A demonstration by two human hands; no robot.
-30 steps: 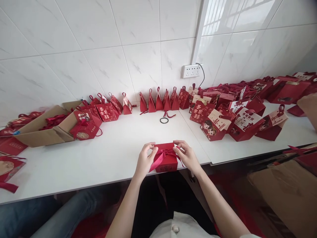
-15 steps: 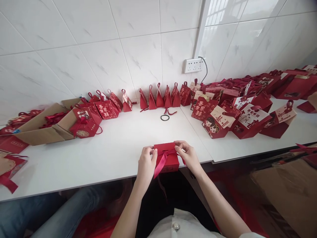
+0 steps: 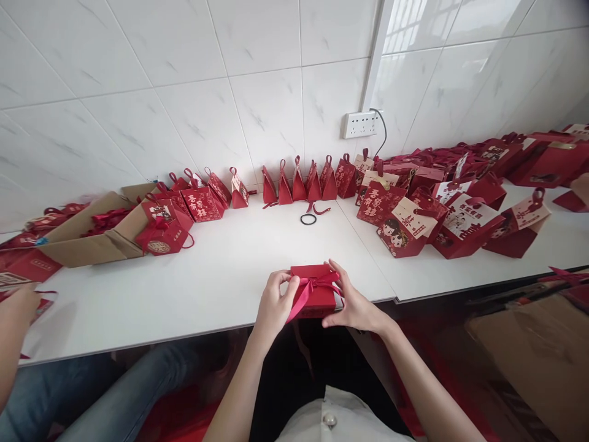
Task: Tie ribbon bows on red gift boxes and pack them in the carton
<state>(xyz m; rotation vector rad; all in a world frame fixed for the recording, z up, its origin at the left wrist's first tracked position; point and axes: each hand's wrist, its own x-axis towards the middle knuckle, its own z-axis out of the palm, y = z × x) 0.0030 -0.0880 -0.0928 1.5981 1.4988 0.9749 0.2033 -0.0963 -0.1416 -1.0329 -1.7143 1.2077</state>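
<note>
A red gift box [image 3: 318,299] sits at the table's front edge, with a bright red ribbon [image 3: 301,301] knotted across its top and one tail hanging down the front. My left hand [image 3: 278,301] is closed on the box's left upper edge, its thumb beside the ribbon. Around the right end of the box, my right hand [image 3: 354,305] is spread, thumb low in front and fingers at the upper corner. Whether its fingertips press on the box is hard to tell.
Several finished red gift boxes [image 3: 402,226] stand at right. A row of triangular boxes [image 3: 298,184] lines the wall. Left are an open carton [image 3: 83,252] and a hexagonal box [image 3: 165,236]. A black ring [image 3: 308,219] lies mid-table. Another person's hand [image 3: 21,313] reaches in at far left.
My right hand has let go of the box's upper right edge and opened around its right end. The other person's hand has come into view at left.
</note>
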